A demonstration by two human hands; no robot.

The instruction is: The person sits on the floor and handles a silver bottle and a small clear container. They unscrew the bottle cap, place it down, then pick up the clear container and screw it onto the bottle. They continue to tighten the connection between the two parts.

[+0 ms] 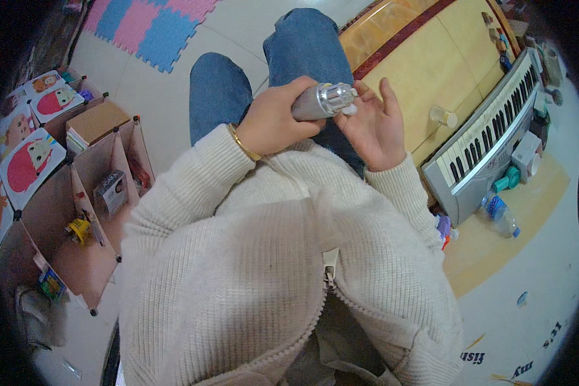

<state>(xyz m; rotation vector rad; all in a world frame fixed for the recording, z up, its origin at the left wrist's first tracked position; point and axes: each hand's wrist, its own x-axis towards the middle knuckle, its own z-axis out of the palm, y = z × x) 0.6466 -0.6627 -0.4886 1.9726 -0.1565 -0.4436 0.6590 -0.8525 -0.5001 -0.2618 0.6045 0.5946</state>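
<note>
My left hand point(278, 116), with a gold bracelet at its wrist, is closed around a silver-grey pump bottle point(315, 105). The bottle is tipped on its side, its shiny collar and pale nozzle end pointing right. Beside that end is my right hand point(381, 128), palm turned up and fingers apart. Its fingertips are close to the nozzle, partly behind it, and I cannot tell whether they touch. A small white patch shows at the nozzle by the fingers; what it is cannot be made out. Both hands are above my jeans-clad legs point(302, 48).
To the right, a yellow-topped table point(424, 71) bears a small clear cup point(442, 116). An electronic keyboard point(486, 138) stands beside it, with a plastic water bottle point(500, 216) beyond. At left is a cube shelf point(93, 193) with picture panels. Foam mats point(151, 29) lie on the floor ahead.
</note>
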